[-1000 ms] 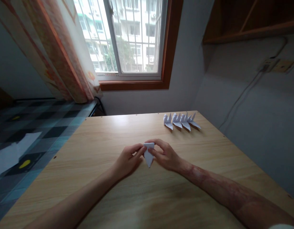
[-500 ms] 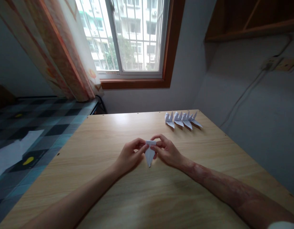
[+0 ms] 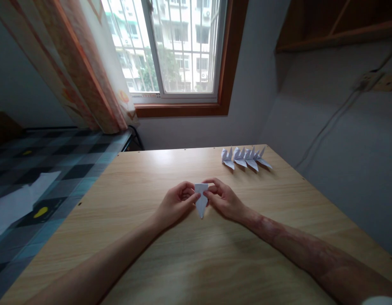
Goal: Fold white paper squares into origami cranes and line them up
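Observation:
A small folded piece of white paper (image 3: 201, 200), pointed toward me, rests on the light wooden table (image 3: 189, 258). My left hand (image 3: 175, 203) pinches its left upper edge with curled fingers. My right hand (image 3: 223, 198) pinches its right upper edge in the same way. Both forearms lie across the table toward the middle. A row of several finished white folded paper figures (image 3: 245, 156) stands at the table's far right, apart from my hands.
A window (image 3: 173, 46) with a patterned curtain (image 3: 81, 67) is behind the table. A grey wall (image 3: 342, 161) borders the table's right side. On the left lies a checked blanket (image 3: 40, 178) with white paper sheets (image 3: 18, 203) on it. A wooden shelf (image 3: 335, 21) hangs at upper right.
My fingers have shifted on the folded paper and its top fold is now pressed flatter. The view has drifted slightly; the paper figures have not moved.

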The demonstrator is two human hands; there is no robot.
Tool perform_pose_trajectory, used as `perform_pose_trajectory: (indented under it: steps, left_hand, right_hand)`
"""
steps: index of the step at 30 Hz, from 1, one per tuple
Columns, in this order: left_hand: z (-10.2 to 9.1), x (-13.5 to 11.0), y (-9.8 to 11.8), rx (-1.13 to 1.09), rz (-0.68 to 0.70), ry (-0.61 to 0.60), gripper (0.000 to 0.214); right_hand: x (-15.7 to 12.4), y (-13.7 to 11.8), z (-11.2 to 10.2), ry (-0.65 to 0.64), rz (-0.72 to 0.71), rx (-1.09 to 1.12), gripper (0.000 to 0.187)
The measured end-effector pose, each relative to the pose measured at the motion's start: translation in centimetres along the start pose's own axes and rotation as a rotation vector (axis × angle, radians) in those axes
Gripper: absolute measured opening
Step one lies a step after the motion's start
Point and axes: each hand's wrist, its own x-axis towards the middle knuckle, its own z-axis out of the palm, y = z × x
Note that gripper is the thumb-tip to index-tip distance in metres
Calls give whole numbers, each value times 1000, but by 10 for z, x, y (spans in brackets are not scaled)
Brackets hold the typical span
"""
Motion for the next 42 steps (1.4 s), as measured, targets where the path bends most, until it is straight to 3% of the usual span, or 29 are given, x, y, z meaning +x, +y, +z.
perform_pose_trajectory:
  steps: [4, 11, 19, 25, 29, 33, 42]
  left_hand:
    - [2, -1, 2, -27, -89, -117, 37]
    - [-1, -1, -4, -73, -93, -45, 37]
    - [-1, -1, -5, -28, -113, -156, 39]
    - [3, -3, 0, -5, -80, -164, 37]
    - [0, -1, -1, 24, 2, -51, 41]
    - [-4, 2, -6, 74, 34, 68, 36]
    - [-2, 4, -5, 11, 65, 77, 33]
  right_hand:
    - [1, 4, -2, 77, -39, -11, 39]
    - [3, 1, 1, 45, 17, -12, 45]
    - [7, 9, -2, 58, 3, 101, 45]
    - [4, 8, -1, 70, -23, 40, 40]
    - [0, 2, 0, 112, -62, -95, 33]
    - [-4, -6, 3, 31, -55, -152, 32]
    - [0, -6, -2, -44, -83, -69, 36]
